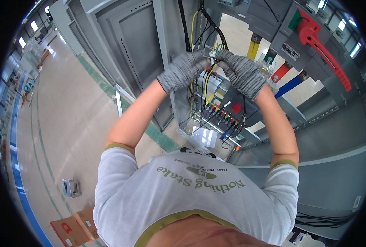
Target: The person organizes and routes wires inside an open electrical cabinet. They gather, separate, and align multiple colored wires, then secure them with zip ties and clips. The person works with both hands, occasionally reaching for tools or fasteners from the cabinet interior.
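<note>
Both my hands wear grey knitted gloves and meet at a bundle of wires inside an open metal cabinet. My left hand (183, 71) comes in from the left, its fingers blurred by motion beside the wires. Fingers curled, my right hand (242, 75) closes on the wires from the other side; its fingertips are partly hidden. A black sleeved cable bundle (216, 29) runs down from above to the hands. Below them hang a yellow-green wire (206, 85) and several thin black wires (216, 115), near a row of coloured terminals (222, 114).
A red lever handle (325, 51) juts out at the upper right. Yellow, red and blue busbars (290, 84) lie near my right forearm. The cabinet's grey door (133, 45) stands at the left. On the floor are a small metal box (71, 188) and a cardboard box (74, 228).
</note>
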The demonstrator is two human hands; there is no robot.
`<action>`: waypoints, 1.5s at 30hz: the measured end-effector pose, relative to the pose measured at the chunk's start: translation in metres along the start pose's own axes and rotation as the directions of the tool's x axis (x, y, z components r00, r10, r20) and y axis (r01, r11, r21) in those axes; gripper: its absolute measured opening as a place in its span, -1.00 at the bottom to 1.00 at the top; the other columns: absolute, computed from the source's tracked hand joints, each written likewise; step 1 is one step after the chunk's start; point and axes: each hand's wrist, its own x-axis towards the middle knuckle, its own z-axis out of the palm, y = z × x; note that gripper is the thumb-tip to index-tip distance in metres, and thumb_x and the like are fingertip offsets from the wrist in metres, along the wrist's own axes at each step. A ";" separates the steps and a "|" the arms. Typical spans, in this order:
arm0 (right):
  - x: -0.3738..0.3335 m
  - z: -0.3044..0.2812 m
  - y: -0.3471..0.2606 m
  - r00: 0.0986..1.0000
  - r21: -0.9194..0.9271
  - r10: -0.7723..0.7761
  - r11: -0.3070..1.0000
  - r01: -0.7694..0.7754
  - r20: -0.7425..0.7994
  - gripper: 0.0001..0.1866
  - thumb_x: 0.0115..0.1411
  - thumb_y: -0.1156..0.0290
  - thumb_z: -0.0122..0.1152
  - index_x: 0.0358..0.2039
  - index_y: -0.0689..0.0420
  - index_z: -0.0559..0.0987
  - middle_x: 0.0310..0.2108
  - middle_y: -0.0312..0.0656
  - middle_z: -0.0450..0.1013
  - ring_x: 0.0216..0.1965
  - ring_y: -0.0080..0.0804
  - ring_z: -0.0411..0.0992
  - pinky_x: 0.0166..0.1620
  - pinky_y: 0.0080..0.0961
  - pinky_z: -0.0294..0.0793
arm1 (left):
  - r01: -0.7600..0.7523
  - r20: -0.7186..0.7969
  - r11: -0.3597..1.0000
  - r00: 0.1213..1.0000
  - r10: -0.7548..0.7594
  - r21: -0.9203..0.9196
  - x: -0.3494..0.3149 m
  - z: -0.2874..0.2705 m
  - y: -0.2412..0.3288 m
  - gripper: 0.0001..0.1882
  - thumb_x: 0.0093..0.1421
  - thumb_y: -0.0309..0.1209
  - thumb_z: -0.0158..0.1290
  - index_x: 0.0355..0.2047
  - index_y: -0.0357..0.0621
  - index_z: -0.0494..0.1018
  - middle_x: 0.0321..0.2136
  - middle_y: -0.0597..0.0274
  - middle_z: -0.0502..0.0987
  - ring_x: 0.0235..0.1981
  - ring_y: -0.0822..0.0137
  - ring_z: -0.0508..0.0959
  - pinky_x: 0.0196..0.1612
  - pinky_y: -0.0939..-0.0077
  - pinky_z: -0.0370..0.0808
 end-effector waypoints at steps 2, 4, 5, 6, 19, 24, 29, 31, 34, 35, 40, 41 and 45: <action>-0.004 -0.002 -0.015 0.998 -0.050 0.034 0.998 -0.037 -0.048 -0.63 0.18 0.39 0.03 0.03 -0.03 0.41 -0.35 -0.06 0.51 -0.31 -0.09 0.50 -0.26 -0.23 0.47 | 0.016 0.066 0.991 0.998 -0.025 0.131 -0.012 0.017 0.010 -0.71 0.25 -0.27 -0.05 -0.16 -0.23 0.45 -0.39 -0.02 0.53 -0.36 0.00 0.54 -0.22 0.31 0.49; -0.004 -0.001 -0.013 0.999 -0.168 0.051 0.985 -0.049 0.004 -0.57 0.12 0.50 0.02 0.05 -0.02 0.38 -0.38 -0.05 0.50 -0.33 -0.11 0.50 -0.27 -0.21 0.46 | -0.060 0.139 0.938 0.990 0.013 0.341 -0.020 0.018 0.034 -0.72 0.24 -0.29 -0.05 -0.16 -0.21 0.45 -0.40 -0.01 0.54 -0.36 0.00 0.54 -0.24 0.30 0.49; -0.003 0.001 -0.009 0.999 -0.203 0.033 0.979 -0.028 0.024 -0.55 0.10 0.52 0.02 0.04 -0.03 0.38 -0.38 -0.05 0.50 -0.33 -0.11 0.50 -0.27 -0.21 0.46 | -0.144 0.114 0.926 0.987 0.110 0.349 -0.018 0.013 0.039 -0.73 0.23 -0.29 -0.04 -0.17 -0.21 0.45 -0.40 -0.01 0.54 -0.36 0.00 0.54 -0.24 0.30 0.49; -0.004 0.004 -0.006 0.999 -0.236 0.017 0.972 -0.006 0.045 -0.54 0.08 0.55 0.01 0.04 -0.04 0.39 -0.38 -0.06 0.50 -0.33 -0.11 0.50 -0.27 -0.21 0.46 | -0.225 0.089 0.906 0.974 0.207 0.359 -0.014 0.005 0.042 -0.73 0.23 -0.29 -0.03 -0.17 -0.21 0.45 -0.40 -0.01 0.54 -0.36 0.00 0.54 -0.25 0.29 0.49; -0.007 0.003 -0.005 0.999 -0.148 -0.010 0.989 0.004 -0.039 -0.62 0.11 0.52 0.00 -0.02 -0.02 0.46 -0.32 -0.07 0.51 -0.32 -0.08 0.49 -0.27 -0.25 0.47 | -0.167 0.186 0.847 0.979 0.081 0.504 -0.012 0.001 0.045 -0.73 0.22 -0.27 -0.04 -0.19 -0.17 0.47 -0.42 -0.03 0.53 -0.38 -0.01 0.54 -0.30 0.26 0.49; -0.010 0.002 -0.007 0.995 -0.218 -0.098 0.971 0.097 0.004 -0.59 0.07 0.57 -0.02 -0.05 0.00 0.48 -0.30 -0.11 0.52 -0.29 -0.11 0.49 -0.21 -0.28 0.48 | -0.202 -0.050 0.915 0.971 0.234 0.348 0.006 -0.035 0.033 -0.71 0.21 -0.24 -0.02 -0.21 -0.20 0.48 -0.43 -0.01 0.53 -0.38 0.00 0.54 -0.29 0.26 0.49; -0.008 -0.004 -0.008 0.994 -0.055 -0.075 0.996 0.070 -0.082 -0.62 0.14 0.48 -0.02 0.00 -0.08 0.45 -0.32 -0.11 0.52 -0.31 -0.13 0.50 -0.26 -0.27 0.49 | -0.106 0.030 0.924 0.994 0.102 0.367 -0.004 -0.005 0.007 -0.70 0.23 -0.23 -0.03 -0.19 -0.19 0.47 -0.41 -0.07 0.52 -0.34 0.00 0.54 -0.25 0.24 0.47; -0.010 -0.004 -0.012 0.997 -0.085 -0.016 0.996 0.010 -0.074 -0.53 0.13 0.49 -0.03 0.07 -0.17 0.40 -0.31 -0.10 0.52 -0.31 -0.15 0.51 -0.30 -0.26 0.49 | -0.119 0.106 0.895 0.991 0.080 0.430 -0.013 0.000 0.026 -0.70 0.21 -0.23 -0.02 -0.16 -0.16 0.47 -0.44 -0.05 0.52 -0.39 -0.01 0.53 -0.29 0.21 0.47; -0.006 -0.001 -0.008 0.999 -0.178 -0.043 0.983 0.045 0.016 -0.51 0.09 0.55 0.00 0.06 -0.11 0.40 -0.32 -0.10 0.52 -0.31 -0.11 0.50 -0.27 -0.25 0.48 | -0.226 0.128 0.853 0.974 0.187 0.470 -0.015 -0.013 0.035 -0.70 0.20 -0.23 0.00 -0.18 -0.17 0.47 -0.44 0.00 0.53 -0.43 0.00 0.54 -0.32 0.24 0.48; -0.006 -0.003 -0.009 0.997 -0.220 -0.051 0.973 0.063 0.058 -0.49 0.07 0.57 0.02 0.07 -0.08 0.39 -0.33 -0.10 0.52 -0.32 -0.09 0.49 -0.25 -0.26 0.48 | -0.226 0.088 0.871 0.974 0.208 0.436 -0.009 -0.021 0.035 -0.71 0.20 -0.24 0.01 -0.19 -0.18 0.48 -0.43 0.00 0.54 -0.42 0.01 0.54 -0.32 0.26 0.49; -0.007 -0.005 -0.006 0.989 0.006 -0.140 0.990 0.140 -0.041 -0.69 0.16 0.45 0.03 -0.06 0.02 0.49 -0.36 -0.08 0.52 -0.35 -0.09 0.50 -0.26 -0.29 0.48 | -0.124 -0.057 0.976 0.989 0.137 0.179 0.010 -0.031 0.012 -0.70 0.23 -0.21 -0.04 -0.20 -0.16 0.48 -0.43 0.01 0.55 -0.36 0.03 0.55 -0.27 0.29 0.49; -0.006 -0.004 -0.003 0.994 0.025 -0.096 0.995 0.097 -0.043 -0.70 0.18 0.41 0.03 -0.05 0.01 0.49 -0.37 -0.08 0.51 -0.36 -0.10 0.50 -0.27 -0.29 0.48 | -0.107 -0.070 0.990 0.991 0.113 0.089 0.011 -0.024 0.004 -0.68 0.24 -0.17 -0.07 -0.21 -0.13 0.48 -0.43 0.03 0.55 -0.34 0.03 0.56 -0.26 0.25 0.48; -0.007 -0.001 -0.004 0.998 -0.005 0.011 1.000 -0.012 -0.062 -0.66 0.19 0.36 0.03 0.00 -0.03 0.44 -0.42 -0.08 0.50 -0.41 -0.10 0.49 -0.31 -0.28 0.47 | -0.097 0.046 0.926 0.995 0.086 0.364 -0.013 0.000 0.011 -0.65 0.25 -0.15 -0.09 -0.10 -0.08 0.45 -0.50 0.05 0.53 -0.41 0.02 0.54 -0.29 0.19 0.47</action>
